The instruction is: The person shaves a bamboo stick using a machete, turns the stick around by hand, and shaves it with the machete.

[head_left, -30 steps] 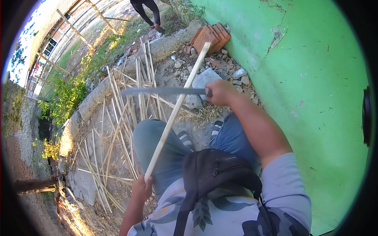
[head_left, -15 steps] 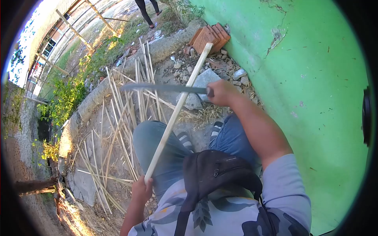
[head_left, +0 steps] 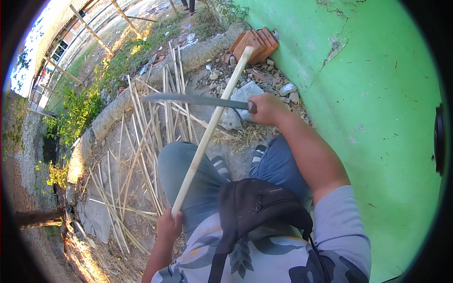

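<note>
My left hand (head_left: pixel 169 226) is closed around the near end of a long pale bamboo strip (head_left: pixel 200 151). From there the strip slants up and away over my left thigh, its far end in front of the stacked clay tiles. In my right hand (head_left: pixel 268 109) is the dark handle of a machete (head_left: pixel 188 99), fingers wrapped round it. The blade points left and lies across the upper half of the strip, seemingly against it. Many thin split strips (head_left: pixel 141 151) lie in a loose pile on the ground to my left.
A green wall (head_left: pixel 368 141) rises close on my right. Ahead are clay tiles (head_left: pixel 255 45), a pale stone block (head_left: pixel 247 94) and rubble. A low concrete curb (head_left: pixel 113 113) runs along the left, with plants (head_left: pixel 75 118) beyond. A person's legs (head_left: pixel 188 5) show at the top edge.
The machete blade has shifted slightly and looks sharper. My grip on the strip is the same. The person in the background has moved farther away, and the view has shifted a little.
</note>
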Motion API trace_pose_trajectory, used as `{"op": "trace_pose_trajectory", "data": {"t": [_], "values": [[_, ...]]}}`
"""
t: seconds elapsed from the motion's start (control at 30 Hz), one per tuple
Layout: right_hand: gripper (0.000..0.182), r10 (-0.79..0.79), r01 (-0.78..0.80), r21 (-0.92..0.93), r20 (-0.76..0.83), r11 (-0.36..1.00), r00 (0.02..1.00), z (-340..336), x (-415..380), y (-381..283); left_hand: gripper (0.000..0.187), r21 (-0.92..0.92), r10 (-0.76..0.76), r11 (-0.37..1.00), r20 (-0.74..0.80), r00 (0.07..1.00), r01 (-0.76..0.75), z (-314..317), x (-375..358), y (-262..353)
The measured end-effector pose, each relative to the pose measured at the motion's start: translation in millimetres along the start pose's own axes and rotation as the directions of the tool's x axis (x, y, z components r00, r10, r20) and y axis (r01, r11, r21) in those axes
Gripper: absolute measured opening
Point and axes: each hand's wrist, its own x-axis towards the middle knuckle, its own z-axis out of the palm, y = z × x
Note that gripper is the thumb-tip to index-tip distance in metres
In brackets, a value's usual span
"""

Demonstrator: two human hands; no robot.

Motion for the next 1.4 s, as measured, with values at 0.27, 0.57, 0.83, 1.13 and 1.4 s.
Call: {"op": "trace_pose_trajectory", "data": {"t": [0.27, 0.57, 0.83, 1.13, 1.4], "values": [[0.014, 0.148, -0.147, 0.034, -0.026, 0.988, 0.989, -2, 11, 26, 0.05, -0.033, 0.023, 0.999, -0.023, 0.999, -0.024, 3, 0, -3], [0.013, -0.028, 0.043, -0.111, 0.133, 0.993, 0.991, 2, -9, -17, 0.05, -0.014, 0.019, 1.0, -0.005, 1.0, -0.019, -3, 2, 7], [0.015, 0.168, -0.166, -0.033, 0.048, 0.986, 0.985, 1, 8, 5, 0.047, 0.057, 0.013, 0.998, -0.042, 0.999, -0.011, 0, 2, 2], [0.015, 0.043, -0.029, -0.124, 0.114, 0.992, 0.993, -2, -6, -14, 0.049, -0.041, 0.028, 0.999, -0.024, 0.999, -0.029, 7, 3, -8], [0.014, 0.07, -0.07, 0.014, -0.025, 0.997, 0.997, 8, 4, 8, 0.048, -0.006, 0.033, 0.999, -0.013, 0.999, -0.033, -5, -1, 5]]}}
